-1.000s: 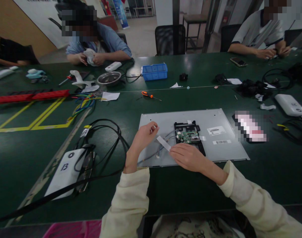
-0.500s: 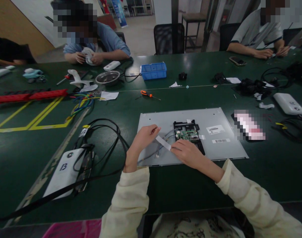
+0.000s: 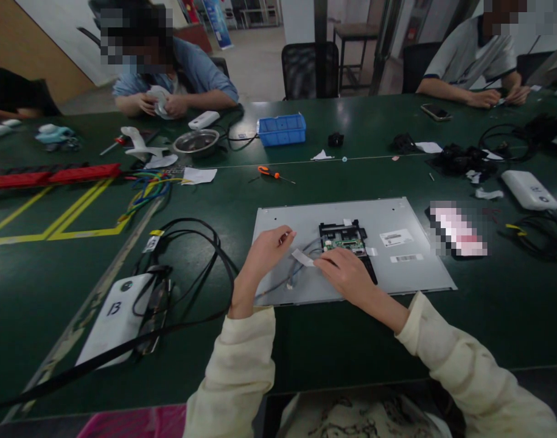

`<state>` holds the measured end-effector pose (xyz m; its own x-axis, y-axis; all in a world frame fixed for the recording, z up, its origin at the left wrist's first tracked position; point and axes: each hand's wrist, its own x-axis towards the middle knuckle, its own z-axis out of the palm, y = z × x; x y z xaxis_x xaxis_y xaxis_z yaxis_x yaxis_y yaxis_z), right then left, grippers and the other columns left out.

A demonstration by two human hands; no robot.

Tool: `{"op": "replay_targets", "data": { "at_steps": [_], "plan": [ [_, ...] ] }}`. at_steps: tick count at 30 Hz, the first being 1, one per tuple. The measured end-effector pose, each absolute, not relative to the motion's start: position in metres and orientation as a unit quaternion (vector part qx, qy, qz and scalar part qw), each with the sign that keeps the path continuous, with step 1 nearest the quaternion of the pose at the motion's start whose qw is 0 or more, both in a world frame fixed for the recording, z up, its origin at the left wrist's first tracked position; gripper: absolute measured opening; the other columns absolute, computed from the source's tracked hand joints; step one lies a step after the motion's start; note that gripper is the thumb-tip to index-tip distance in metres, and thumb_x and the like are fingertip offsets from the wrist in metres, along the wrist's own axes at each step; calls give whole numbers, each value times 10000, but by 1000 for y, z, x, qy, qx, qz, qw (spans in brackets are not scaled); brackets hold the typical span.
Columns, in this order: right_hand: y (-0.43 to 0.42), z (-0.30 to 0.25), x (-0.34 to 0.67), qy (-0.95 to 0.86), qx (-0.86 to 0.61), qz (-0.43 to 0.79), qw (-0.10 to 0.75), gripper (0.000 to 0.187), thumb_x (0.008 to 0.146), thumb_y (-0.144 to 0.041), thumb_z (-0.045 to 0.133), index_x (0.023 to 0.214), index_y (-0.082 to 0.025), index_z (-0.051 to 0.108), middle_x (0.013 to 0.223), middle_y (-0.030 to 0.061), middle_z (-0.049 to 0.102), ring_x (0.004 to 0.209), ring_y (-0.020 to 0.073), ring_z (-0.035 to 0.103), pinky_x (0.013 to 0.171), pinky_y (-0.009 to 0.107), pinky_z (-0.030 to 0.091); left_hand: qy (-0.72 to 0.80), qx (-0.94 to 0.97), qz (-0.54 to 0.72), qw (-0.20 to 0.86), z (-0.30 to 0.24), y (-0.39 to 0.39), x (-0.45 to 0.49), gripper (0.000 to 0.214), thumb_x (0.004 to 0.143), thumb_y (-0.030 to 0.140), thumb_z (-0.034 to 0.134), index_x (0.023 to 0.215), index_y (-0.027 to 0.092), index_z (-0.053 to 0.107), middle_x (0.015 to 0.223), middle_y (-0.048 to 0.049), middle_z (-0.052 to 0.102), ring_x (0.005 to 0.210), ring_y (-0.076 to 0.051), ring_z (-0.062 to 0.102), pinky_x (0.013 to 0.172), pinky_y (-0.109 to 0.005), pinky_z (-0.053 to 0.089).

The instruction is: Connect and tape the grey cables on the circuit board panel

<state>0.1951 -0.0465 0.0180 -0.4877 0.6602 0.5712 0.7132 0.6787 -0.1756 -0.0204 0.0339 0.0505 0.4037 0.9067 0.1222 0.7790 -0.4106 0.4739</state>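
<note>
A grey flat display panel (image 3: 415,277) lies on the green table in front of me. On its middle sits a black plastic bracket (image 3: 329,230) with a green circuit board (image 3: 344,244), and thin cables (image 3: 285,281) run leftward from it. My right hand (image 3: 346,272) pinches one end of a whitish strip of tape (image 3: 302,258) above the cables. Just past the strip's free end, my left hand (image 3: 269,250) hovers over the panel's left part with fingers curled together. Whether anything is between those fingers is hidden.
Left of the panel are a white power bank (image 3: 118,313) and looped black cables (image 3: 214,243). A phone (image 3: 458,230) lies to the right. Beyond are an orange-handled screwdriver (image 3: 269,173), a blue basket (image 3: 282,130) and a metal bowl (image 3: 196,142). Co-workers sit across the table.
The strip's free end has shifted slightly right and bends more. My right hand has risen a little over the circuit board's lower edge. My left hand has barely moved.
</note>
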Motion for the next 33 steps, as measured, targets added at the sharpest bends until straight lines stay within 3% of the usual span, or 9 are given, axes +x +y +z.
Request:
{"op": "replay_targets", "data": {
  "at_steps": [8,15,18,22,25,33],
  "plan": [
    [-41,22,206,-791,-453,-34,409,181,921,-159,500,994,-205,659,925,83,644,881,202,578,800,346,456,495,808,232,219,59,29,-13,297,940,383,416,952,174,627,649,20,580,589,-108,506,601,-225,362],
    [-39,22,207,-767,-477,-53,426,143,913,-188,533,963,-212,666,912,63,657,890,198,587,827,362,420,467,774,223,364,69,20,-5,333,921,396,449,1131,181,593,581,43,578,511,-90,505,555,-198,404],
    [-39,22,207,-760,-483,-55,432,139,912,-195,540,962,-220,667,921,59,661,901,199,586,848,375,399,420,753,187,471,70,16,-3,414,912,394,475,1268,187,514,670,20,643,450,-70,470,497,-190,406],
    [-40,22,206,-763,-482,-47,429,149,918,-200,529,960,-221,671,925,60,659,892,195,580,831,369,389,362,725,164,563,68,13,0,507,888,376,523,1352,182,454,960,-75,701,516,-77,564,548,-220,485],
    [-41,20,205,-771,-473,-37,424,152,917,-191,528,961,-221,670,914,55,657,891,192,579,825,364,388,370,729,186,545,67,14,2,428,874,366,546,1257,175,557,1071,-89,675,603,-89,612,600,-228,504],
    [-43,20,203,-791,-450,-17,416,191,908,-183,530,1045,-216,659,942,70,657,898,203,581,813,363,424,472,729,285,405,60,25,-3,309,898,402,494,982,150,652,945,-53,687,587,-86,600,515,-190,445]
  ]
}}
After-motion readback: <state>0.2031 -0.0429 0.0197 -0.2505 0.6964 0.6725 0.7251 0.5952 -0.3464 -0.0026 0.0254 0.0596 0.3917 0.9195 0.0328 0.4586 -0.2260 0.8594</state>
